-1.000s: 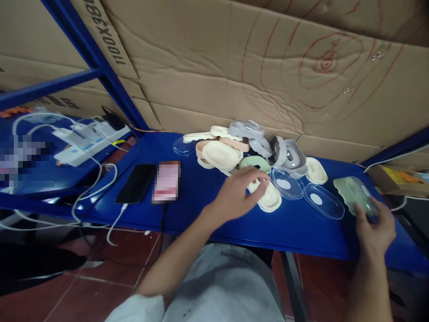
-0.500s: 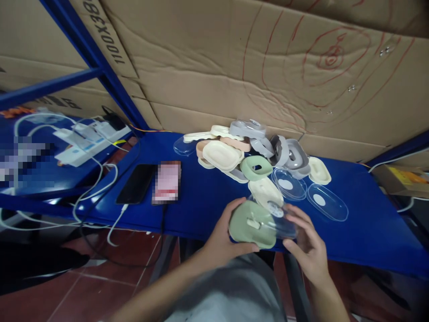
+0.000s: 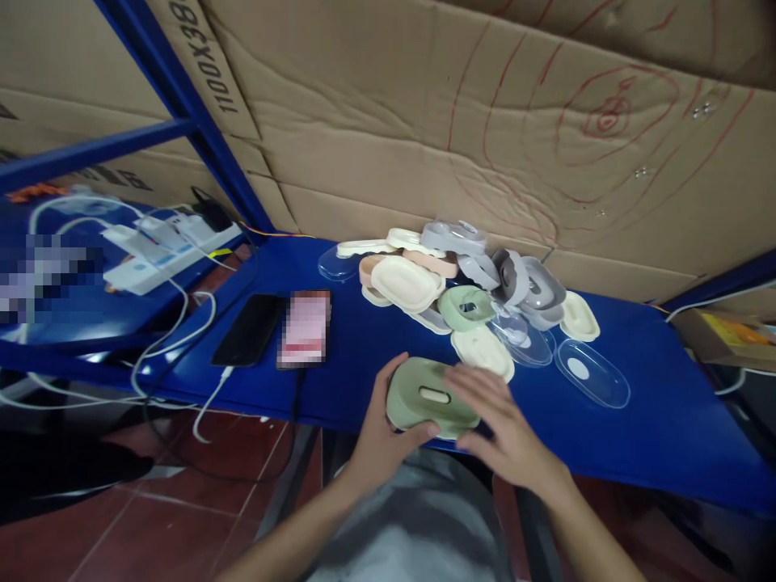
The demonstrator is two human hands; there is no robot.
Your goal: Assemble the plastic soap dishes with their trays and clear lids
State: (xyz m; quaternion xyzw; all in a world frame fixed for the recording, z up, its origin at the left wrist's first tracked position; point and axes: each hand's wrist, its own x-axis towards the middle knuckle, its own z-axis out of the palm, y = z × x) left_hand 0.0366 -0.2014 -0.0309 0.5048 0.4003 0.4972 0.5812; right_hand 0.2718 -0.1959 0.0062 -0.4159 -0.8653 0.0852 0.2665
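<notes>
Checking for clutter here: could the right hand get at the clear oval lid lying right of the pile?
Probably yes: the right hand rests on the green case, and only bare blue shelf lies between it and the clear oval lid.

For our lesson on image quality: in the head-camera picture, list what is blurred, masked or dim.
Head view: the right hand over the green case is smeared by motion, the left hand holding it less so; one phone screen is pixelated; the floor under the blue shelf is dim.
</notes>
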